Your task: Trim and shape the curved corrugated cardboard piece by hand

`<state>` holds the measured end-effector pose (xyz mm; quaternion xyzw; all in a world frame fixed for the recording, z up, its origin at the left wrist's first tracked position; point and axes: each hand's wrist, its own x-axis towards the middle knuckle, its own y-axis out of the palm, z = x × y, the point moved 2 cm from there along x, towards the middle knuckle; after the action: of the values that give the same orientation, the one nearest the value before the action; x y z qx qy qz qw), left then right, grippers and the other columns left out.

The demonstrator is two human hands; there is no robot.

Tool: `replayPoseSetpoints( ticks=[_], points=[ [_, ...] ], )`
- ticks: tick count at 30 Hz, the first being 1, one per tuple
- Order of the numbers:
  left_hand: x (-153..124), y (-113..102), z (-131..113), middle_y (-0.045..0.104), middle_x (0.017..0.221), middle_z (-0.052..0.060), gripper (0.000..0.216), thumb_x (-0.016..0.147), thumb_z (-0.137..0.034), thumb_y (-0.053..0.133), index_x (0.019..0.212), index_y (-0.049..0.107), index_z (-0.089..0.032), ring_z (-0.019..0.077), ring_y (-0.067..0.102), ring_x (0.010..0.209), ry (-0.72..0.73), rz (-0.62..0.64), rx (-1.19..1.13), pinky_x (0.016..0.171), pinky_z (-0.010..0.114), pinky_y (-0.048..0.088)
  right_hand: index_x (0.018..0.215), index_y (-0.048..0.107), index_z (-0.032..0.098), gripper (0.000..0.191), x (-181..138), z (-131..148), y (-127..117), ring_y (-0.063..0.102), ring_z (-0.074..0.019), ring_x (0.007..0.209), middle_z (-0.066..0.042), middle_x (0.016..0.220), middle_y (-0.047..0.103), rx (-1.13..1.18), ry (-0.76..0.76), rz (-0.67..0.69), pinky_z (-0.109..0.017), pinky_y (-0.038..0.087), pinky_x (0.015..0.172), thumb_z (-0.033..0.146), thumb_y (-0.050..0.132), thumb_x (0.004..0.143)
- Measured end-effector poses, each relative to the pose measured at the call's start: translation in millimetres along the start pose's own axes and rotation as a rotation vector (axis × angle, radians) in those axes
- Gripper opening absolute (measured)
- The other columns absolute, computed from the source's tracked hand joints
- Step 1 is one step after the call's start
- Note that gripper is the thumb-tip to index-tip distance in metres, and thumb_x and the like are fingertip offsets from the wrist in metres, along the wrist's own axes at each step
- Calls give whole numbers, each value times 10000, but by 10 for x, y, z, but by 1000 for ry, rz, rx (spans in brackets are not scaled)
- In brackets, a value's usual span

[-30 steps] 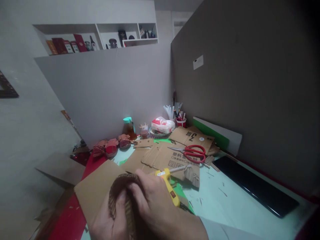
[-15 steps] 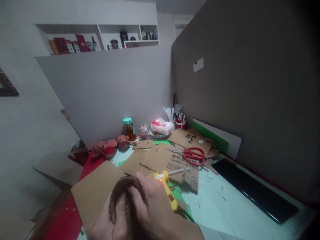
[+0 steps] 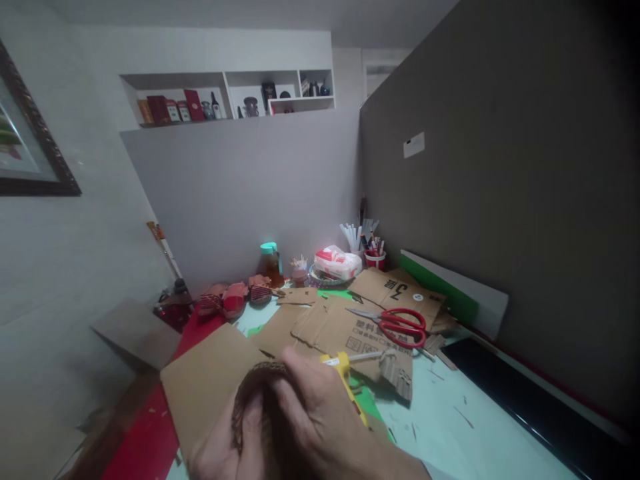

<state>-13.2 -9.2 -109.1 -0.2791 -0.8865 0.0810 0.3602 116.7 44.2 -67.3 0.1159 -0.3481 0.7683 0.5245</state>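
Both my hands are at the bottom middle, wrapped around a curved piece of corrugated cardboard point(image 3: 253, 390) with ribbed edges. My left hand point(image 3: 225, 447) cups it from below and the left. My right hand point(image 3: 325, 427) presses over its top and right side. They hold it above a flat brown cardboard sheet point(image 3: 205, 380). A yellow glue gun point(image 3: 345, 373) lies just past my right hand, its nozzle pointing right toward a small corrugated scrap point(image 3: 397, 370).
Red scissors point(image 3: 400, 323) lie on printed cardboard sheets point(image 3: 345, 323). At the back stand an amber jar with teal lid point(image 3: 270, 261), a wipes pack point(image 3: 337, 261), a red pen cup point(image 3: 375, 257). A black panel point(image 3: 525, 400) lies right; grey partitions enclose the desk.
The camera tilted up and left, so everything sits lower and further right in view. My hands keep the same grip on the curved cardboard; the glue gun stays put.
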Motion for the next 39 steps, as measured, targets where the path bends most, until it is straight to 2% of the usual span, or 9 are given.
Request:
replayPoseSetpoints(
  ticks=[6, 9, 14, 18, 22, 25, 29, 35, 39],
  points=[
    [11, -85, -96, 819, 888, 117, 298, 863, -460, 617, 906, 790, -221, 291, 761, 832, 53, -30, -26, 807, 368, 532, 771, 368, 247, 204, -103, 4, 186, 462, -145, 635, 36, 728, 518, -15, 51, -98, -275, 314, 604, 276, 423, 965],
    [39, -79, -157, 811, 985, 124, 305, 906, -443, 575, 976, 774, -223, 289, 740, 888, 11, -21, -30, 822, 385, 496, 768, 365, 248, 217, -90, 25, 194, 448, -137, 620, 45, 719, 507, 2, 67, -107, -266, 309, 593, 262, 437, 972],
    [140, 30, -270, 773, 1149, 58, 358, 893, -531, 585, 1109, 724, -282, 295, 673, 1112, -168, 275, -248, 908, 388, 478, 777, 428, 241, 201, 24, -32, 58, 478, -145, 636, 26, 730, 557, 39, 88, -114, -266, 351, 614, 259, 430, 977],
    [125, 119, -332, 594, 1453, 15, 612, 856, -508, 660, 1409, 504, -300, 247, 505, 1360, -328, 480, -555, 1122, 349, 386, 902, 510, 231, 159, 105, -98, -99, 552, -179, 723, -5, 801, 598, 38, 137, -170, -297, 402, 691, 254, 385, 998],
    [66, 177, -269, 765, 1111, 140, 574, 817, -445, 708, 1275, 605, -115, 345, 693, 1085, -537, 613, -654, 966, 473, 521, 1026, 525, 227, 133, 125, -102, -192, 589, -200, 827, -15, 882, 625, 44, 172, -185, -318, 430, 765, 276, 403, 1001],
    [82, 171, -198, 779, 1016, 117, 543, 804, -450, 722, 1223, 622, -119, 327, 720, 992, -571, 562, -658, 877, 435, 551, 1088, 550, 207, 157, 106, -85, -203, 611, -214, 863, -37, 937, 666, 45, 221, -107, -325, 453, 772, 294, 510, 964],
    [112, 129, -143, 766, 913, 91, 512, 760, -520, 719, 1101, 664, -142, 333, 713, 919, -539, 456, -555, 787, 417, 548, 805, 592, 191, 133, 71, -58, -128, 613, -191, 768, -25, 826, 694, 30, 188, 62, -297, 448, 722, 182, 549, 931],
    [115, 74, -203, 695, 796, 100, 354, 709, -536, 694, 786, 677, -191, 372, 633, 882, -443, 326, -280, 840, 491, 437, 882, 614, 162, 93, 22, -91, 19, 591, -217, 792, -88, 906, 701, -40, 199, 10, -331, 418, 736, 131, 538, 928],
    [111, 114, -232, 717, 971, 137, 423, 720, -544, 695, 923, 674, -173, 381, 623, 1018, -440, 317, -313, 948, 493, 418, 916, 627, 169, 111, 37, -99, -2, 609, -213, 817, -74, 928, 704, -33, 194, 18, -321, 434, 756, 149, 521, 944]
  ],
)
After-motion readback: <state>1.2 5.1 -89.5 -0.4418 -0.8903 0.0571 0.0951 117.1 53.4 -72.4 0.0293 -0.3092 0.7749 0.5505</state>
